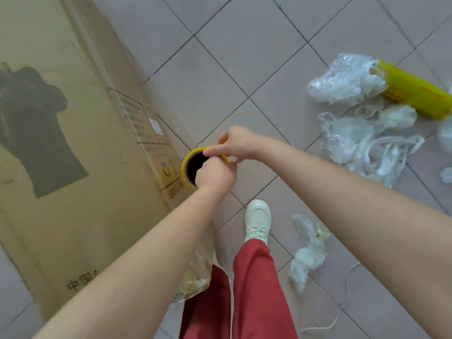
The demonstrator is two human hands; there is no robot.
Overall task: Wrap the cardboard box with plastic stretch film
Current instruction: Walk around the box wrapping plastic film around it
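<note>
From my remote seat, the head view looks steeply down at a large brown cardboard box (80,143) that fills the left side, standing on the grey tiled floor (244,57), with a dark printed figure and some small labels on its faces. Just beside the box's right face, both hands meet on a yellow roll of stretch film (186,171), seen end-on so that its dark hollow core faces me. The left hand (215,173) is curled over the near rim of the roll, fingers tucked toward the core (I cannot tell how deep they go). The right hand (236,144) pinches the far rim, one finger laid along the yellow edge. Wrinkled clear film (197,272) clings to the box's lower corner near my red trousers (256,289), and one white shoe (258,220) points forward. Well apart to the right lie a second yellow roll (418,92) and crumpled clear film scraps (354,140) scattered over the tiles.
</note>
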